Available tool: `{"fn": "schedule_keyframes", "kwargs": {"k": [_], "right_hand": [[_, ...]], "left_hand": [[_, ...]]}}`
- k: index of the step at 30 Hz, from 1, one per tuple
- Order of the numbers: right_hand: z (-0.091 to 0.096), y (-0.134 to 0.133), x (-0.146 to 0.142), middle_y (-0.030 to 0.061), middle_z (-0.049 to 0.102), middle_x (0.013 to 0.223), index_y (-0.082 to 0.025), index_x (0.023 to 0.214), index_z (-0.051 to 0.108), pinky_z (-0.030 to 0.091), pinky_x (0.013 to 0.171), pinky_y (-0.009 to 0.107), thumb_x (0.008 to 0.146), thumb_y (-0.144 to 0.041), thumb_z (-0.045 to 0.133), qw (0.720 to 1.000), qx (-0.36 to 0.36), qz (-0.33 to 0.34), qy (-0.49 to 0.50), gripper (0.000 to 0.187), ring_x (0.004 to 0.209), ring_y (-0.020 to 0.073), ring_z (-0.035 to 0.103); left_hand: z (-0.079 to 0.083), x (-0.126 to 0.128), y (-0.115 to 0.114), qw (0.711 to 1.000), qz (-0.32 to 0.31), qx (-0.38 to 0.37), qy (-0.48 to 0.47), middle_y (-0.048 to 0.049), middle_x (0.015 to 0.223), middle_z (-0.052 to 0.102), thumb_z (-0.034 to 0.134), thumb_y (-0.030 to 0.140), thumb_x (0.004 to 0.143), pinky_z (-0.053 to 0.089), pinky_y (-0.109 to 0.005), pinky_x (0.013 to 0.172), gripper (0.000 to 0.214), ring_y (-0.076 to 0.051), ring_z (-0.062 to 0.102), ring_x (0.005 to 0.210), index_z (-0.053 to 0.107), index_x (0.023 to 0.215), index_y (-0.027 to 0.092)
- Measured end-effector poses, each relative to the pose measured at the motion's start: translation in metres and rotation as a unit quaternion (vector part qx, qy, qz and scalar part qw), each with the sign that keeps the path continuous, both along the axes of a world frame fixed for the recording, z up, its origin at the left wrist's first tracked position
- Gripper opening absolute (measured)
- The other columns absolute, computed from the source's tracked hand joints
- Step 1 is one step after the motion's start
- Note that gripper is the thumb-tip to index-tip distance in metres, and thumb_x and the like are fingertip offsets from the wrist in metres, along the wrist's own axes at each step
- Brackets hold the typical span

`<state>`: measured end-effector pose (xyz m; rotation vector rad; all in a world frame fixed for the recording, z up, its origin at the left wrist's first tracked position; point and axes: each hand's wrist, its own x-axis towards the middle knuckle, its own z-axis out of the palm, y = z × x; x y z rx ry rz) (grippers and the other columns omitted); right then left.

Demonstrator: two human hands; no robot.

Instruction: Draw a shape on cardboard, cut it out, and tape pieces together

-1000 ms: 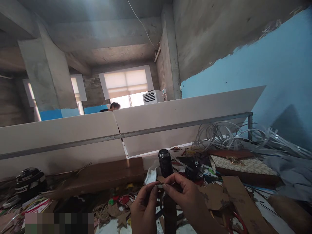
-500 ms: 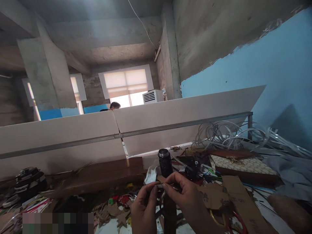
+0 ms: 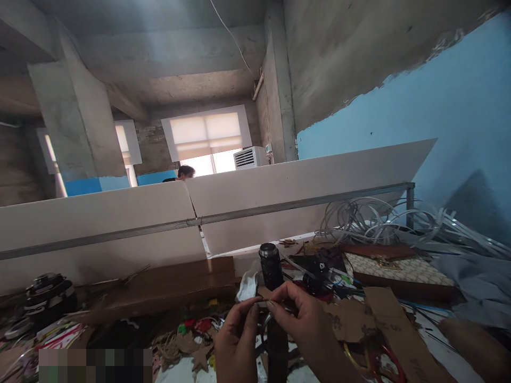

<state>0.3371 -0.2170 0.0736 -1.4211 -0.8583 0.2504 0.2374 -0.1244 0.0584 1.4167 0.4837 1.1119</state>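
Note:
Both hands meet low in the middle of the head view, fingertips almost touching. My left hand (image 3: pixel 239 332) pinches one end of a thin pale strip (image 3: pixel 262 304) between thumb and forefinger. The thumb and forefinger of my right hand (image 3: pixel 303 324) close on its other end. Fingers cover most of the strip, so its kind is unclear. A grey band (image 3: pixel 264 322) curves below the fingertips; whether it joins the strip I cannot tell. Between the wrists stands a dark upright shape (image 3: pixel 278 346). Just beyond the hands is a black open-topped bottle (image 3: pixel 270 266), beside crumpled white tissue (image 3: pixel 247 286).
Cardboard pieces (image 3: pixel 389 324) and red-handled scissors (image 3: pixel 389 364) lie right of my hands. A patterned handbag (image 3: pixel 399 271) and coiled clear strips (image 3: pixel 359 223) sit farther right. Brown star shapes (image 3: pixel 200 359) lie left. A white partition (image 3: pixel 279 186) runs behind; a person's head (image 3: pixel 186 171) shows above it.
My hands keep nearly the same pinch and place. The person's head beyond the partition has shifted slightly left and up. A blurred shape at the lower right has moved a little.

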Motion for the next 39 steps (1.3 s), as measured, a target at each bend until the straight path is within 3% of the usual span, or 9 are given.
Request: {"fn": "schedule_keyframes", "kwargs": {"k": [13, 20, 29, 39], "right_hand": [[-0.004, 0.003, 0.002, -0.0007, 0.065, 0.067, -0.022, 0.077, 0.063, 0.046, 0.058, 0.028, 0.081, -0.041, 0.066, 1.0, 0.016, -0.003, 0.005, 0.02, 0.065, 0.0196, 0.061], [0.0, 0.003, -0.002, 0.0017, 0.067, 0.07, -0.021, 0.075, 0.064, 0.048, 0.061, 0.03, 0.077, -0.044, 0.066, 1.0, 0.02, -0.019, 0.008, 0.023, 0.068, 0.0219, 0.063], [-0.009, 0.002, 0.004, -0.0007, 0.064, 0.07, -0.021, 0.08, 0.063, 0.046, 0.061, 0.028, 0.085, -0.042, 0.066, 1.0, 0.018, 0.014, 0.018, 0.021, 0.067, 0.0189, 0.059], [-0.01, 0.006, 0.007, -0.0003, 0.065, 0.075, -0.021, 0.078, 0.06, 0.046, 0.067, 0.03, 0.076, -0.039, 0.075, 0.995, 0.071, 0.028, 0.071, 0.024, 0.074, 0.021, 0.061]], "left_hand": [[0.002, 0.0, -0.003, 1.0, -0.007, -0.029, -0.002, -0.0084, 0.081, 0.08, 0.084, 0.064, 0.067, 0.057, -0.027, 0.068, 0.048, -0.025, 0.071, 0.077, 0.084, 0.086, 0.02], [0.003, 0.0, -0.004, 1.0, -0.003, -0.023, -0.008, -0.0076, 0.077, 0.079, 0.084, 0.063, 0.068, 0.057, -0.028, 0.073, 0.045, -0.026, 0.072, 0.08, 0.084, 0.084, 0.021], [0.004, -0.002, -0.004, 1.0, -0.006, -0.004, -0.004, -0.0072, 0.081, 0.08, 0.084, 0.062, 0.069, 0.056, -0.027, 0.074, 0.043, -0.025, 0.071, 0.08, 0.085, 0.085, 0.022], [0.0, -0.001, -0.002, 1.0, 0.002, -0.026, 0.001, -0.0072, 0.082, 0.08, 0.083, 0.063, 0.069, 0.056, -0.029, 0.08, 0.044, -0.027, 0.072, 0.086, 0.084, 0.085, 0.023]]}}
